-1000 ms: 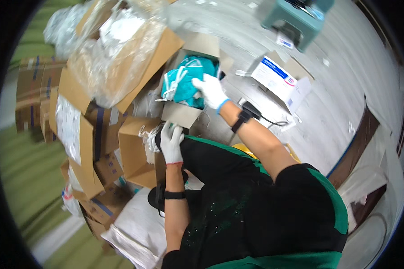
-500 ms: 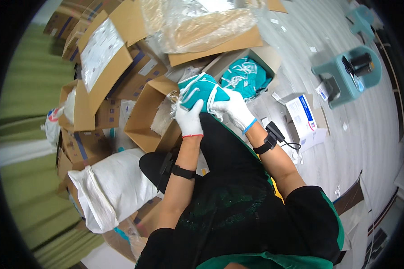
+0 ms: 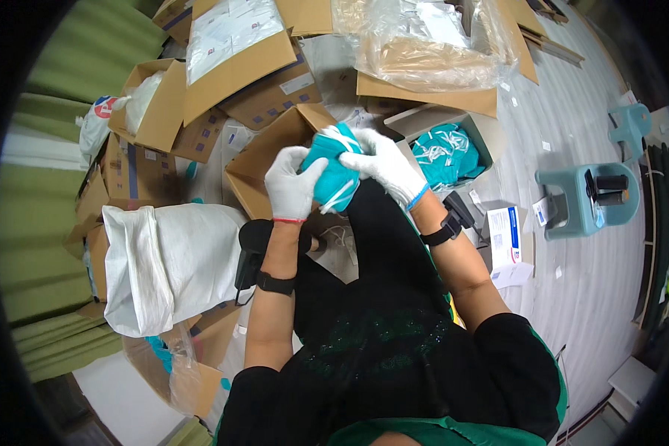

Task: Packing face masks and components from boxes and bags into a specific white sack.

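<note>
A bundle of teal cloth pieces with white straps [image 3: 340, 180] is held up in front of my knees, gripped from both sides. My left hand [image 3: 288, 184], in a white glove with a red cuff, closes on its left side with the thumb across the front. On its upper right side my right hand [image 3: 385, 165], gloved in white with a blue cuff, pinches it between thumb and fingers. Just below and behind the bundle stands an open brown carton [image 3: 259, 160]. To the right, similar teal cloth with white straps [image 3: 444, 154] fills an open box [image 3: 490, 137].
A plastic-lined carton [image 3: 431, 97] stands at the far side, and a carton with white packets [image 3: 238, 82] at far left. The white sack [image 3: 175, 260] bulges beside my left leg. On the right are a white and blue box [image 3: 507, 234] and a light blue stool [image 3: 565, 182].
My view has shifted, so the surroundings sit further right. Both hands still hold the teal bundle; it has turned more upright, and my right fingers have moved to its upper edge.
</note>
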The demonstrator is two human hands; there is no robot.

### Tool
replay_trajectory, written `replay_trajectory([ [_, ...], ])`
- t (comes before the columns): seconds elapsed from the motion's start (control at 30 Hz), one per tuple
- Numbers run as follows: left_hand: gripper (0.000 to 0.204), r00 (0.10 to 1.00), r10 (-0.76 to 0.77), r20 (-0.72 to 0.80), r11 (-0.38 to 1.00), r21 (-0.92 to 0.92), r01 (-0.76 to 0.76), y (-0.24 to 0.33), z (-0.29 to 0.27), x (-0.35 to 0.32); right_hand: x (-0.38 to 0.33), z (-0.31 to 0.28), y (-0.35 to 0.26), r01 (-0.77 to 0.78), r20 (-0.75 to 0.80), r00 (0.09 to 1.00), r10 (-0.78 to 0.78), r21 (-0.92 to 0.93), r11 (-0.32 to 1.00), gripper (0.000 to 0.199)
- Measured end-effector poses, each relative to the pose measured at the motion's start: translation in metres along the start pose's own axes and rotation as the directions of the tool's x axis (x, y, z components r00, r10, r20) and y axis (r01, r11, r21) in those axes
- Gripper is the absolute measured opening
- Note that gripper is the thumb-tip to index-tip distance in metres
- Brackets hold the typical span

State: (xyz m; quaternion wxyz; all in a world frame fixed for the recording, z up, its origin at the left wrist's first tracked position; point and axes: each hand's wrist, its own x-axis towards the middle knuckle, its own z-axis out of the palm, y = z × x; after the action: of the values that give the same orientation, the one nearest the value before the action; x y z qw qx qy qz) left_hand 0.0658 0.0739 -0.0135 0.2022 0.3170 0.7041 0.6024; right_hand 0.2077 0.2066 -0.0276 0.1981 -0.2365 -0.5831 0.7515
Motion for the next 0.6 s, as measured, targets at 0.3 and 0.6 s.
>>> replay_trajectory([
  [0.3,0.018,0.969,-0.142,0.204,0.980,-0.106,0.166,-0.021,-0.041,-0.014,-0.003,0.033,0.031,-0.204,0.051,0.978,0.203,0.451,0.869,0.023],
  [0.6,0.017,0.909,0.097,0.405,0.850,0.442,-0.287,0.002,-0.051,-0.024,-0.002,0.046,0.053,-0.108,0.034,0.994,0.103,0.316,0.943,0.014],
])
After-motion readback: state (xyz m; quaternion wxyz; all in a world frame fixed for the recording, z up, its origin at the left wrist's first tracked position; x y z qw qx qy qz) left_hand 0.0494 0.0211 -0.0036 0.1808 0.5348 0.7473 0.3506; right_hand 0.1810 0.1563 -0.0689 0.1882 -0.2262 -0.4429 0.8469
